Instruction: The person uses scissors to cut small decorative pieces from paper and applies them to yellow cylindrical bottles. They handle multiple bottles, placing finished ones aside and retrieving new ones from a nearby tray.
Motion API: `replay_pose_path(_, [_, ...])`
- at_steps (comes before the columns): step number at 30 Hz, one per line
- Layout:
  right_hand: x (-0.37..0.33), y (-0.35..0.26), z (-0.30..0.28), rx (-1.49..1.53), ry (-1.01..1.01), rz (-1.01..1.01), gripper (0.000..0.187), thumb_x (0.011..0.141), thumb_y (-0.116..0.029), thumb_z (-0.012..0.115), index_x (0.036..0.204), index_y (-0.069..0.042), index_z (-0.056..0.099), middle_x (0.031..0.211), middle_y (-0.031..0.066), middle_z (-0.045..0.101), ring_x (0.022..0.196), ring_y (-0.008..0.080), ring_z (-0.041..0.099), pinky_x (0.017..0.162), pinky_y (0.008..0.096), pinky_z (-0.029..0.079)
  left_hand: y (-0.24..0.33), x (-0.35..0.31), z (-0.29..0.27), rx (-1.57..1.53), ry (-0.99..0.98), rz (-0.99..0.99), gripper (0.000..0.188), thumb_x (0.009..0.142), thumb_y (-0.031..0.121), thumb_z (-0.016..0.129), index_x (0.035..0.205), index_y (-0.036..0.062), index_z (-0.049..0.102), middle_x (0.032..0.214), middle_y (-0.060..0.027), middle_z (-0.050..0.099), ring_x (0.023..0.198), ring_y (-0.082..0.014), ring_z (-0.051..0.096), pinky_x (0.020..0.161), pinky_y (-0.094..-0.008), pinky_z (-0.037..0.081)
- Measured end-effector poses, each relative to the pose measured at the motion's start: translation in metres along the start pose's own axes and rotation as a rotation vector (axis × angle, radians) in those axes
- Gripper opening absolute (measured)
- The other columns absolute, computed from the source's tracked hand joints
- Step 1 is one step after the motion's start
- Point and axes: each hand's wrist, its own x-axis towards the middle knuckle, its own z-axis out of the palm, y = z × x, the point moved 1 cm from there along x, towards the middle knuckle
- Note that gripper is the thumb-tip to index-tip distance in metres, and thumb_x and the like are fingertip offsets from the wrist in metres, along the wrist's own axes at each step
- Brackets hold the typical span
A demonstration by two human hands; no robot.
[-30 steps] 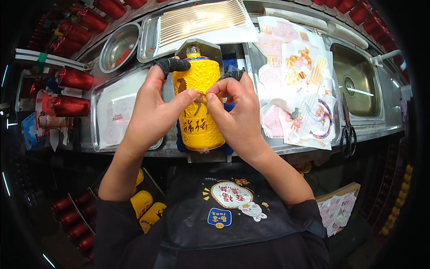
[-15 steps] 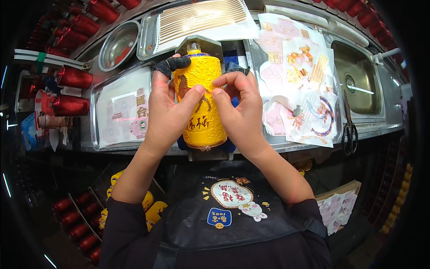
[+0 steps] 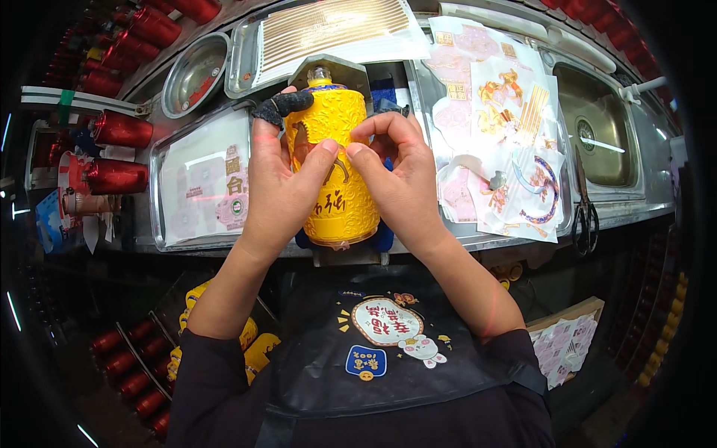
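Observation:
A yellow embossed bottle [image 3: 347, 216] with a clear glass neck and a blue-patterned shoulder leans on a metal rest [image 3: 349, 73], neck pointing away from me. Dark lettering and a brown animal figure mark its front, the figure partly covered by my thumbs. My left hand [image 3: 280, 164] is wrapped round the left side, thumb lying across the front, a black cover on the index finger. My right hand [image 3: 399, 160] grips the right side, its thumb tip pressed to the front and index finger bent close by. The other right fingers are partly hidden.
A metal tray with decal sheets [image 3: 202, 187] lies left, more cut decals [image 3: 515, 134] right, and a gold-striped sheet [image 3: 336, 33] behind. Black scissors [image 3: 586, 216] rest by the sink [image 3: 601, 127]. A metal bowl [image 3: 196, 75] and red cups [image 3: 119, 175] stand left.
My right thumb has shifted slightly left over the animal figure, and less of the figure shows. The bottle and hands have moved very slightly left in view.

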Motion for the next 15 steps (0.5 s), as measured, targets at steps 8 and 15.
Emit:
replay_pose_path(8, [0.0007,0.0045,-0.0007,0.057,-0.012,0.023,0.014,0.086,-0.004,0.068,0.098,-0.002,0.061,0.097,0.0012,0.048,0.08,0.0051,0.05,0.075,0.0203,0.043,0.0006,0.0004,0.0001,0.014,-0.008,-0.002,0.06,0.091,-0.004,0.06,0.143,-0.0017,0.031,0.131,-0.0155,0.052,0.121,-0.0211,0.058,0.1,-0.0341,0.049])
replay_pose_path(15, [0.001,0.0056,0.0,0.074,-0.027,0.027,0.014,0.087,-0.004,0.067,0.099,-0.002,0.061,0.098,0.0011,0.048,0.081,0.0051,0.049,0.076,0.0203,0.043,0.0,-0.0006,0.0015,-0.018,-0.001,-0.015,0.06,0.091,-0.005,0.06,0.143,-0.0008,0.03,0.131,-0.0147,0.052,0.12,-0.0205,0.058,0.1,-0.0338,0.05])
